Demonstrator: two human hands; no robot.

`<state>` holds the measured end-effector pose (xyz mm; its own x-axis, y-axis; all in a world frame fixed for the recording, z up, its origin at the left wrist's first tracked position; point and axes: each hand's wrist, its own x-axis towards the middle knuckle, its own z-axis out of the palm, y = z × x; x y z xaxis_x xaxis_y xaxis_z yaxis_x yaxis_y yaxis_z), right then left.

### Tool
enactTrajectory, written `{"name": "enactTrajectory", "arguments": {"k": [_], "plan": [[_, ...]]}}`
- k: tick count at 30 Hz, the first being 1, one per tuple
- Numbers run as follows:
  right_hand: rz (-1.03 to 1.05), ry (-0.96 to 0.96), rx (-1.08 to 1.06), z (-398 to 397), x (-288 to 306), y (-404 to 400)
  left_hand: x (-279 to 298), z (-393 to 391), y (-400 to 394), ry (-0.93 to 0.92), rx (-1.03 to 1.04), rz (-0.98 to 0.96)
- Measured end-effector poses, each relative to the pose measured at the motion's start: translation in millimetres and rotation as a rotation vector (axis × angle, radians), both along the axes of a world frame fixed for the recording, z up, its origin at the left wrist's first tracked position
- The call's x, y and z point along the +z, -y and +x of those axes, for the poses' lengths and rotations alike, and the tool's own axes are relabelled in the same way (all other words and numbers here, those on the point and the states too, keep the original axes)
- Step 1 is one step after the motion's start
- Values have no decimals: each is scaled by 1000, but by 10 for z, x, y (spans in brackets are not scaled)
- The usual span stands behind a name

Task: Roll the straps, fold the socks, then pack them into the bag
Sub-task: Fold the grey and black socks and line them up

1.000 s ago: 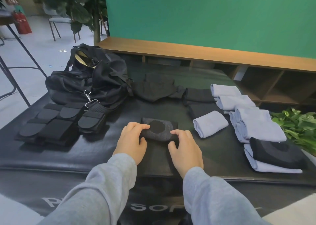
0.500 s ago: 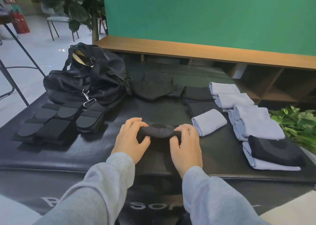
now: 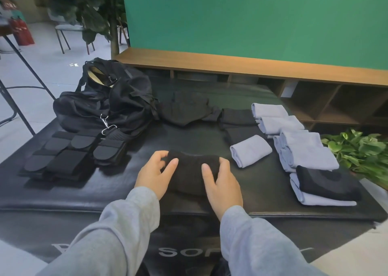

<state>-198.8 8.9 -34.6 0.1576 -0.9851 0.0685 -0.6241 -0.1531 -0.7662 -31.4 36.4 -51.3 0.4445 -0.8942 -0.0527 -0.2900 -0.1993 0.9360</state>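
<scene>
- Two hands hold one black sock [image 3: 190,171] at the near middle of the black mat [image 3: 134,194], one at each end.
- The left hand [image 3: 154,174] grips the sock's left end, fingers curled over its top and thumb on the near side.
- The right hand [image 3: 223,183] grips the right end the same way, thumb laid on the sock's upper face.
- The black bag [image 3: 109,105] sits at the mat's far left, its mouth open.
- Flat black straps [image 3: 69,154] lie just in front of the bag, left of the hands.
- Folded pale blue socks [image 3: 251,150] lie to the right, more in a row behind them, with one black folded sock [image 3: 327,182] on top of the nearest.
</scene>
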Motion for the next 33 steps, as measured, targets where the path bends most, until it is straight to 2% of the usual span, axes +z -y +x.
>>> {"name": "enactTrajectory", "arguments": {"k": [6, 10, 16, 23, 29, 33], "plan": [[5, 23, 12, -129, -4, -62, 135, -134, -82, 55, -102, 85], [1, 118, -64, -362, 63, -117, 208, -381, -99, 4, -201, 7], [17, 184, -106, -887, 279, -113, 333, -953, 48, 41, -263, -77], [13, 210, -185, -1372, 376, -106, 436, -1487, 148, 166, -301, -96], [6, 319, -187, -1459, 354, -40, 449, -1572, 207, 92, -243, -34], [-70, 210, -170, -1357, 308, 103, 437, -1522, 308, -5, -147, -83]]}}
